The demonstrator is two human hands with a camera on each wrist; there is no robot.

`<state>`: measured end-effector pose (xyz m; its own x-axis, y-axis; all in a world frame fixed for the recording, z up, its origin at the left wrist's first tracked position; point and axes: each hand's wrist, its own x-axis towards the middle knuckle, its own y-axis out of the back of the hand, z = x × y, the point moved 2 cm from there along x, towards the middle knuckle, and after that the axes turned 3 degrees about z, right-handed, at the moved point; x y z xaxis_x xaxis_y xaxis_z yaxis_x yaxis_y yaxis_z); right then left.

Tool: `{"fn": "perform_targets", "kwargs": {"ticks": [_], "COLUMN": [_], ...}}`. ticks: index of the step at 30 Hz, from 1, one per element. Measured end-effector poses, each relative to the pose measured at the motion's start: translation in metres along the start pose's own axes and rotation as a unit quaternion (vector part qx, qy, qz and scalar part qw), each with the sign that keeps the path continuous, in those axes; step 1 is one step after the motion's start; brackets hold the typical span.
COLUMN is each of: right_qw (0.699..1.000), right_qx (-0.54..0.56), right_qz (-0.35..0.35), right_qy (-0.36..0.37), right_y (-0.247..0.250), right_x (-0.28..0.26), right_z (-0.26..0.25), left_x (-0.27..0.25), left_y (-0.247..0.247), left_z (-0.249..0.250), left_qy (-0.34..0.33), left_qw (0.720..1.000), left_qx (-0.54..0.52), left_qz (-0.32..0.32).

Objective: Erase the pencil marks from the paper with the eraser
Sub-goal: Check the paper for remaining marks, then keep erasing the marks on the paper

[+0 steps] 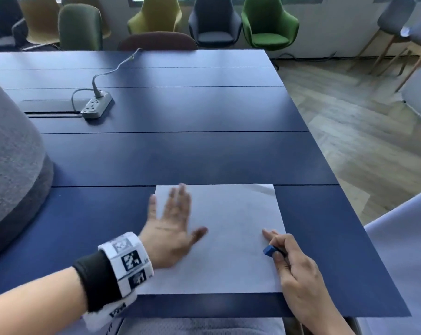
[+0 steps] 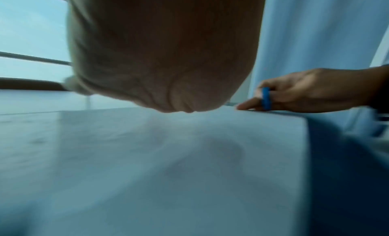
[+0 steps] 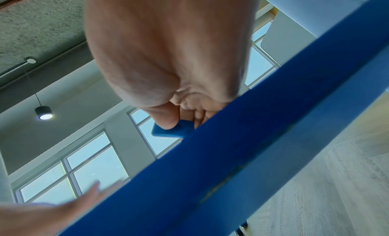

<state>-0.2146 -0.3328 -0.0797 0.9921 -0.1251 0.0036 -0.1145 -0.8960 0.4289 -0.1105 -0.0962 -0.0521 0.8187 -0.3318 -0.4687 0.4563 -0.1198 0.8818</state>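
Note:
A white sheet of paper [image 1: 231, 228] lies flat near the front edge of the dark blue table [image 1: 175, 155]. No pencil marks show clearly on it. My left hand [image 1: 173, 221] is spread flat, fingers straight, over the sheet's left part, blurred. My right hand [image 1: 291, 257] pinches a small blue eraser [image 1: 269, 250] at the paper's right edge, with the index finger stretched out onto the sheet. The left wrist view shows the eraser [image 2: 266, 98] held on edge in the right hand [image 2: 311, 91]. From the right wrist, the eraser [image 3: 172, 130] sits under my thumb.
A grey power strip [image 1: 97, 105] with its cable lies at the back left of the table. A grey padded chair back [image 1: 13, 151] rises at the left. Several chairs [image 1: 267, 22] line the far wall. Wooden floor [image 1: 364, 122] lies right of the table.

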Motion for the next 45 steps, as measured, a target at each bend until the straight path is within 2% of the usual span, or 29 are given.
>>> {"fn": "perform_targets", "kwargs": {"ticks": [2,4,6,9,10,12,13,14,15,17,19,22,25,27,33,36,38,40,45], "right_qw": [1.0,1.0,1.0,0.999,0.999,0.999,0.999,0.999,0.999,0.999,0.999,0.998,0.996,0.995,0.988,0.976,0.965,0.966,0.97], "right_qx": [-0.011,-0.022,-0.023,-0.037,-0.04,-0.039,-0.038,-0.038,-0.039,-0.046,-0.052,-0.066,-0.087,-0.099,-0.155,-0.217,-0.262,-0.256,-0.24], "right_qz": [0.003,0.003,0.0,-0.001,-0.001,0.004,0.005,0.004,0.003,0.004,0.009,0.016,0.018,0.015,-0.007,-0.02,-0.007,0.005,-0.031], "right_qy": [0.001,-0.001,-0.004,-0.008,-0.007,-0.006,-0.006,-0.007,-0.006,-0.001,0.004,0.011,0.015,0.017,0.015,0.022,0.035,0.038,-0.008], "right_y": [0.0,-0.001,0.0,0.0,0.0,0.0,0.0,0.0,0.0,0.0,-0.001,-0.001,0.0,0.001,0.005,0.013,0.02,0.026,0.029], "right_x": [0.0,0.001,0.001,0.0,0.0,0.0,0.001,0.0,0.0,0.001,0.001,0.002,0.003,0.003,0.005,0.018,0.037,0.062,0.125], "right_z": [-0.001,-0.001,-0.001,0.0,0.0,0.0,0.0,0.0,-0.001,-0.002,-0.003,-0.003,-0.005,-0.005,-0.009,-0.024,-0.038,-0.05,-0.048], "left_x": [-0.015,-0.02,-0.012,-0.003,-0.004,-0.013,-0.017,-0.02,-0.02,-0.016,-0.004,0.008,0.024,0.04,0.078,0.081,0.081,0.083,0.085], "left_y": [-0.013,-0.023,-0.026,-0.017,-0.018,-0.023,-0.026,-0.028,-0.03,-0.019,-0.006,0.016,0.041,0.053,0.06,0.06,0.059,0.059,0.057], "left_z": [0.026,0.029,0.008,-0.024,-0.026,-0.016,-0.01,-0.006,-0.009,-0.022,-0.032,-0.019,0.013,0.035,0.054,0.053,0.053,0.051,0.047], "left_qy": [-0.126,-0.167,-0.122,-0.013,-0.026,-0.102,-0.147,-0.168,-0.165,-0.06,-0.027,-0.08,-0.13,-0.152,-0.12,-0.116,-0.114,-0.117,-0.126], "left_qw": [0.992,0.985,0.991,0.999,0.999,0.991,0.984,0.98,0.982,0.995,0.993,0.993,0.988,0.983,0.989,0.99,0.99,0.99,0.989], "left_qx": [0.018,0.028,0.053,0.04,0.042,0.087,0.1,0.103,0.094,0.084,0.113,0.081,0.022,0.022,0.082,0.076,0.071,0.07,0.08], "left_qz": [-0.005,-0.018,-0.014,-0.005,0.01,0.006,0.031,0.018,0.024,-0.008,0.018,0.04,0.077,0.097,0.035,0.031,0.032,0.031,0.023]}}
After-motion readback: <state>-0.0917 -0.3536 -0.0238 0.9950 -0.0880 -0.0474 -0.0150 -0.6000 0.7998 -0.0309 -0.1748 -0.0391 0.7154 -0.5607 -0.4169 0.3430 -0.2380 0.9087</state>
